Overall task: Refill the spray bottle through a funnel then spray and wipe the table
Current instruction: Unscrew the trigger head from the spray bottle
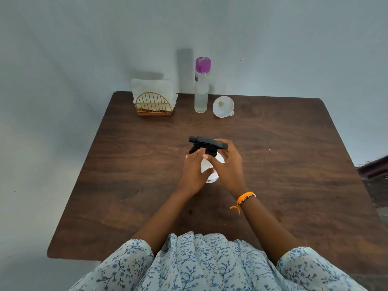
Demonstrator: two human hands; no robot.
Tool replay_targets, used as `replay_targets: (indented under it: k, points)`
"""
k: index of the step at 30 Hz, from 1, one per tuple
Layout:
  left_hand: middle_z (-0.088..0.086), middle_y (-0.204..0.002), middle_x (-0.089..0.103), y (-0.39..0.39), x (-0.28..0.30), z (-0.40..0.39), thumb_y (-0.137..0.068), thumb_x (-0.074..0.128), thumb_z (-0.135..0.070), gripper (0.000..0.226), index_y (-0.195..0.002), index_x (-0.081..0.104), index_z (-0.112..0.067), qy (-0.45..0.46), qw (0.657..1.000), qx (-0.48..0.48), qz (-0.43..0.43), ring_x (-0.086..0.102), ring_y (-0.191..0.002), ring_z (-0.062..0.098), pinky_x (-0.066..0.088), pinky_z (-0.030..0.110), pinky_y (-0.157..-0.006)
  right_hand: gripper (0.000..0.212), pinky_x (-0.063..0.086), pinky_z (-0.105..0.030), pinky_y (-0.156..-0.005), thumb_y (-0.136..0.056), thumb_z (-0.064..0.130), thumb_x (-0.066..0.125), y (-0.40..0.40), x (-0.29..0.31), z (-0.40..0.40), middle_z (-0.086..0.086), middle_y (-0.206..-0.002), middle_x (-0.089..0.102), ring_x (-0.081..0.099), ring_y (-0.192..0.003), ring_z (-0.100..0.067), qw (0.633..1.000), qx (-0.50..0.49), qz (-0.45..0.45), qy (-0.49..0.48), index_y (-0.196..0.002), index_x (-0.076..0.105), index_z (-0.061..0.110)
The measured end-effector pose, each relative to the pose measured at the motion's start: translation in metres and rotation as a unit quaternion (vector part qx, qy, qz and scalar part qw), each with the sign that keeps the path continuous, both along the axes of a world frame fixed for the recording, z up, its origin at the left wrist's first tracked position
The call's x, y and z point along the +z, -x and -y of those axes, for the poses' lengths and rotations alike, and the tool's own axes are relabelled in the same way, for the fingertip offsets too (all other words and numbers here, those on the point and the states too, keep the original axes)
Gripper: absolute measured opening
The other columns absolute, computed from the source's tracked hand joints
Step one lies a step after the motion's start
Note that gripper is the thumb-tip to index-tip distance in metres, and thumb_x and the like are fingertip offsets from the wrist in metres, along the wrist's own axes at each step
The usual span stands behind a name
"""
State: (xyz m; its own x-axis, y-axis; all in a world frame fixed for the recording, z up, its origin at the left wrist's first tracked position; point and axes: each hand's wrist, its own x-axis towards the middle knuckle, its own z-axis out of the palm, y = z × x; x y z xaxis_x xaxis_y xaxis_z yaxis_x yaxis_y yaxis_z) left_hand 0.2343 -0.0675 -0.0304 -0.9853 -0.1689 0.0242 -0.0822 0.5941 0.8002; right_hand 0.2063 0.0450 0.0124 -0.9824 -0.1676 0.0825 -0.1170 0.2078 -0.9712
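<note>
A white spray bottle (206,166) with a black trigger head (206,142) stands upright in the middle of the brown wooden table (283,164). My left hand (194,172) holds the bottle's body from the left. My right hand (227,164) curls round the neck just under the trigger head. A white funnel (223,106) lies on the table at the back. Beside it on the left stands a tall clear water bottle (201,89) with a purple cap, partly filled.
A gold wire holder (154,105) with white napkins stands at the back left of the table. The table's far edge meets a pale wall. A dark object shows at the right edge of view.
</note>
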Motion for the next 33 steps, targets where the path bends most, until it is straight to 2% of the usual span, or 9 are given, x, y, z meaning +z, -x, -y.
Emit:
replay_targets:
  k: [5, 9, 16, 19, 21, 23, 25, 29, 33]
  points:
    - [0.002, -0.147, 0.034, -0.005, -0.011, 0.001, -0.087, 0.059, -0.024, 0.058, -0.139, 0.034, -0.014, -0.013, 1.0, -0.002, 0.001, 0.024, -0.139, 0.016, 0.005, 0.04, -0.116, 0.036, 0.047, -0.008, -0.078, -0.068, 0.02, 0.08, 0.002, -0.004, 0.006, 0.01, -0.093, 0.063, 0.06, -0.091, 0.002, 0.999, -0.037, 0.0, 0.0, -0.095, 0.056, 0.025]
    - [0.001, -0.147, 0.035, -0.005, -0.013, 0.002, -0.088, 0.058, -0.027, 0.057, -0.139, 0.035, -0.015, -0.026, 1.0, -0.006, -0.001, 0.023, -0.138, 0.014, 0.004, 0.039, -0.114, 0.035, 0.049, -0.018, -0.079, -0.068, 0.022, 0.08, 0.006, -0.005, 0.001, 0.004, -0.096, 0.065, 0.061, -0.093, -0.009, 0.999, -0.04, -0.001, -0.029, -0.094, 0.058, 0.026]
    - [0.002, -0.147, 0.035, -0.006, -0.011, 0.001, -0.087, 0.06, -0.025, 0.058, -0.139, 0.035, -0.014, -0.033, 0.999, -0.004, -0.001, 0.025, -0.136, 0.015, 0.011, 0.044, -0.116, 0.028, 0.041, -0.001, -0.071, -0.07, 0.017, 0.077, 0.009, -0.002, -0.005, 0.02, -0.087, 0.063, 0.058, -0.086, 0.009, 1.0, -0.009, -0.012, -0.028, -0.092, 0.061, 0.025]
    - [0.004, -0.141, 0.043, -0.006, -0.009, 0.002, -0.086, 0.061, -0.025, 0.054, -0.135, 0.042, -0.013, -0.039, 0.999, -0.003, 0.007, 0.033, -0.131, 0.02, 0.02, 0.049, -0.113, 0.026, 0.045, -0.008, -0.077, -0.073, 0.012, 0.075, 0.016, 0.002, -0.01, 0.01, -0.093, 0.068, 0.061, -0.091, 0.003, 0.998, 0.053, 0.011, -0.013, -0.097, 0.065, 0.016]
    - [0.005, -0.137, 0.046, -0.007, -0.005, 0.002, -0.086, 0.062, -0.026, 0.051, -0.132, 0.043, -0.017, -0.068, 0.998, -0.002, 0.016, 0.036, -0.129, 0.024, 0.022, 0.053, -0.111, 0.027, 0.046, -0.015, -0.085, -0.077, 0.008, 0.071, 0.027, 0.008, -0.02, 0.002, -0.101, 0.069, 0.062, -0.098, -0.001, 0.989, 0.145, 0.037, -0.019, -0.103, 0.066, 0.011]
    - [0.004, -0.135, 0.048, -0.007, -0.002, 0.002, -0.085, 0.062, -0.026, 0.052, -0.133, 0.042, -0.02, -0.077, 0.997, -0.016, 0.015, 0.035, -0.131, 0.027, 0.019, 0.056, -0.111, 0.029, 0.045, -0.019, -0.094, -0.082, 0.006, 0.066, 0.037, 0.014, -0.03, -0.004, -0.113, 0.067, 0.059, -0.109, -0.008, 0.969, 0.234, 0.074, -0.03, -0.111, 0.064, 0.006]
    - [0.002, -0.135, 0.049, -0.007, -0.001, 0.002, -0.085, 0.062, -0.026, 0.053, -0.134, 0.042, -0.019, -0.056, 0.998, -0.03, 0.012, 0.034, -0.133, 0.026, 0.016, 0.056, -0.111, 0.033, 0.043, -0.017, -0.096, -0.084, 0.007, 0.064, 0.04, 0.014, -0.033, -0.003, -0.12, 0.063, 0.057, -0.114, -0.007, 0.959, 0.265, 0.093, -0.032, -0.116, 0.06, 0.006]
    - [0.0, -0.134, 0.05, -0.007, -0.001, 0.003, -0.085, 0.063, -0.025, 0.052, -0.133, 0.043, -0.02, -0.069, 0.997, -0.02, 0.016, 0.032, -0.134, 0.025, 0.014, 0.054, -0.113, 0.041, 0.046, -0.026, -0.093, -0.072, 0.006, 0.075, 0.024, 0.004, -0.022, -0.005, -0.116, 0.06, 0.057, -0.108, -0.014, 0.988, 0.137, 0.067, -0.035, -0.109, 0.059, 0.013]
    - [0.004, -0.133, 0.05, -0.008, -0.002, 0.002, -0.085, 0.063, -0.026, 0.051, -0.131, 0.045, -0.018, -0.057, 0.998, -0.017, 0.022, 0.034, -0.132, 0.026, 0.023, 0.057, -0.109, 0.039, 0.048, -0.015, -0.078, -0.064, 0.009, 0.08, 0.011, -0.003, -0.011, 0.009, -0.092, 0.063, 0.061, -0.087, -0.011, 0.999, 0.023, 0.029, -0.003, -0.089, 0.056, 0.028]
